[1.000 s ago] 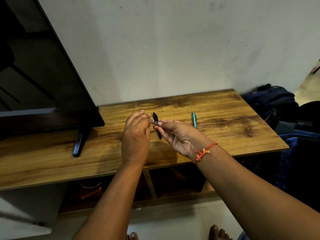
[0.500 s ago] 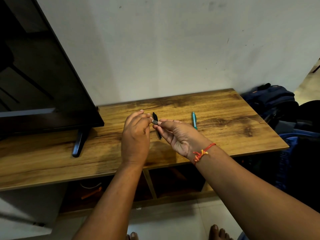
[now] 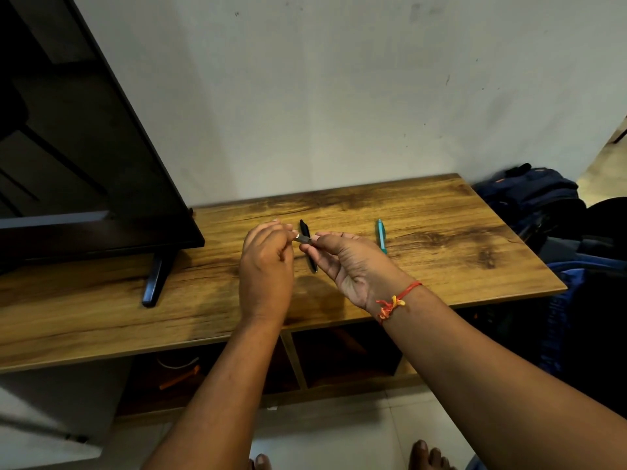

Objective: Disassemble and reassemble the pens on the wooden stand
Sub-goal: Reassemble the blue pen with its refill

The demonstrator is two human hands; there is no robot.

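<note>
The part, a small silvery piece of a pen, sits in the air between the two hands. The left hand has its back to the camera, its fingers curled in, and its fingertips pinch the part's left end. The right hand is turned palm up, with its thumb and forefinger tip closed on the other end. The fingertips of the two hands nearly meet over the part.

Just behind the fingertips runs a black pen. One end shows beyond the hands and the other in the gap between them, pointing toward the person. Whether it lies on the stand or is held by the right hand I cannot tell. A teal pen lies on the stand just past the right hand's outer side, apart from it and roughly parallel to the black pen.

A red and yellow thread is tied round the right wrist. Beyond the left hand's outer side a TV stands on the stand, with its foot near that hand. Beyond the stand's end on the right-hand side are dark blue bags. Under both forearms are the stand's open shelves, with something orange in the one below the left arm.
</note>
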